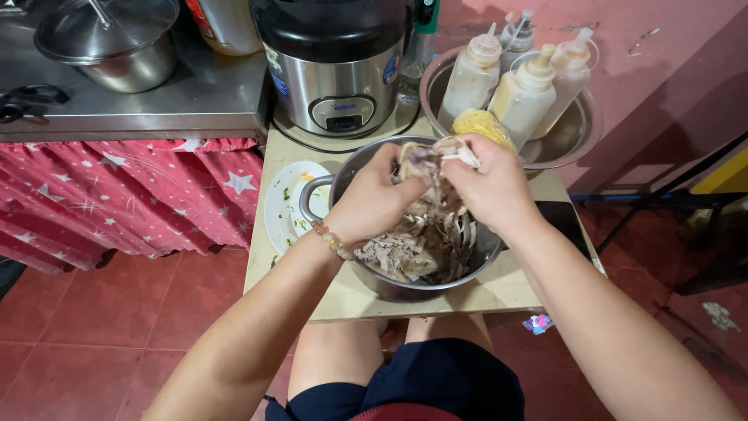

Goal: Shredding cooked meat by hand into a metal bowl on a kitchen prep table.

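Beyond your hands you have a rice cooker (335,66) and a metal bowl (580,129) holding squeeze bottles (526,93). Left of your left hand lies a white plate (284,206); farther left, a lidded pot (113,39).

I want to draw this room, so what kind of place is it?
Probably a small kitchen or food stall. A rice cooker sits behind a steel pot of shredded meat, which both hands are pulling apart, and squeeze bottles of sauce stand in a metal bowl.
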